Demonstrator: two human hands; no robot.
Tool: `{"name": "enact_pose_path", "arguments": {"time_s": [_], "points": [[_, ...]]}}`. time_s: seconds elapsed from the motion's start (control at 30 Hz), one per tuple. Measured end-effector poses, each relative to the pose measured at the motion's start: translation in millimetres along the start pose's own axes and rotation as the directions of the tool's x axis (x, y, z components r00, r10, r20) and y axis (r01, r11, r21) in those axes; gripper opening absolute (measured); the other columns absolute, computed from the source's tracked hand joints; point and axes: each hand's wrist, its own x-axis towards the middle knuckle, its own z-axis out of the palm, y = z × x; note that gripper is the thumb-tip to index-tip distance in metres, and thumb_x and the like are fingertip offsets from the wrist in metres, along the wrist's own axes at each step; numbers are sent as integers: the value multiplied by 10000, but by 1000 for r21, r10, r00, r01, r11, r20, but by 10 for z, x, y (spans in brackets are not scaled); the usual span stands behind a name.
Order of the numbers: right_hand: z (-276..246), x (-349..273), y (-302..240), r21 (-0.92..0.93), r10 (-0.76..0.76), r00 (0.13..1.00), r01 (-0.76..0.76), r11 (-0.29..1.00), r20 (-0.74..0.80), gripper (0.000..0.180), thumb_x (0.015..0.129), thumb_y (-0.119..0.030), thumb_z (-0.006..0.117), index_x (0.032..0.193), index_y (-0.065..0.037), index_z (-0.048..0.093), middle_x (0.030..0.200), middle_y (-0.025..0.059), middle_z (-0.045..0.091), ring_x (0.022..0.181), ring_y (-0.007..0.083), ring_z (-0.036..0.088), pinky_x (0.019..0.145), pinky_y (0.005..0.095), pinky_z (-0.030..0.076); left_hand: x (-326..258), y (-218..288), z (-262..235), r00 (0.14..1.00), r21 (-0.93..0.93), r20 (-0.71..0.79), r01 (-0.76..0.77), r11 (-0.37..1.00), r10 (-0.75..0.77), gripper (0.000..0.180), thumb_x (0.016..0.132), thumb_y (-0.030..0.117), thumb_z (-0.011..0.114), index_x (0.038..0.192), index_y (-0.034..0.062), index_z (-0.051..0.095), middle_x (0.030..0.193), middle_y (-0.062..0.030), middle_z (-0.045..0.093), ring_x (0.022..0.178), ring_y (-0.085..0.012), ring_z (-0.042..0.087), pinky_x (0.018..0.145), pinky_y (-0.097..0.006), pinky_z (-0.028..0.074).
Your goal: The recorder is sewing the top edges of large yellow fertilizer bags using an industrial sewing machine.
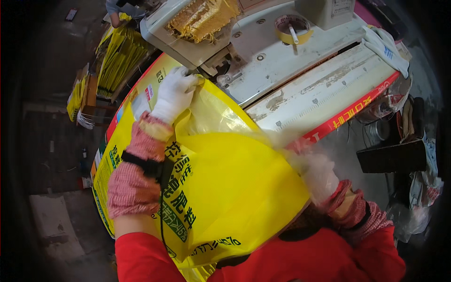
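A large yellow woven sack with dark printed characters spreads across my front, its upper part bulging and folded. My left hand, in a white glove, has its fingers curled over the sack's upper edge beside the head of a sewing machine. Motion smears my right hand, also in a pale glove, at the sack's right edge; its fingers cannot be made out. Pink checked sleeve covers wrap both forearms. Under my left arm lies another printed yellow and red sack surface.
A tape roll with a white stick in it lies on the machine's table. A white cloth hangs at its right corner. Stacked yellow sacks stand at upper left, near another person's arm. A dark box is at right.
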Motion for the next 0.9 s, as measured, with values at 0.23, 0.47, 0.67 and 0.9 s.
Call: {"name": "enact_pose_path", "arguments": {"time_s": [0.23,0.47,0.67,0.9], "points": [[153,7,-178,-527,41,994,-86,846,-97,331,844,-163,589,1135,-4,587,946,142,661,854,290,651,758,369,526,58,7,-48,973,1,192,129,992,-127,188,829,207,590,982,150,682,874,-142,637,821,-344,625,755,-403,503],[393,1513,-459,-597,-85,989,-2,802,-118,277,848,-210,529,1066,-65,621,965,113,637,897,286,621,794,421,505,716,-925,-413,913,264,162,325,908,-374,276,717,140,675,991,171,686,956,-119,669,915,-327,627,820,-359,496],[290,2077,-326,-735,-512,858,371,568,38,271,841,-315,573,913,-81,689,817,136,668,743,282,641,658,397,512,784,-324,-1150,962,459,128,158,874,-241,240,789,153,614,1019,93,651,1068,-130,631,965,-335,600,838,-402,480],[-277,2434,-168,-436,-104,884,323,840,456,254,826,-317,590,896,-96,694,813,130,672,746,289,642,651,396,508,656,1220,-1470,914,-69,267,-299,952,306,318,778,330,679,968,76,657,792,-131,654,813,-311,629,753,-382,482]]}}
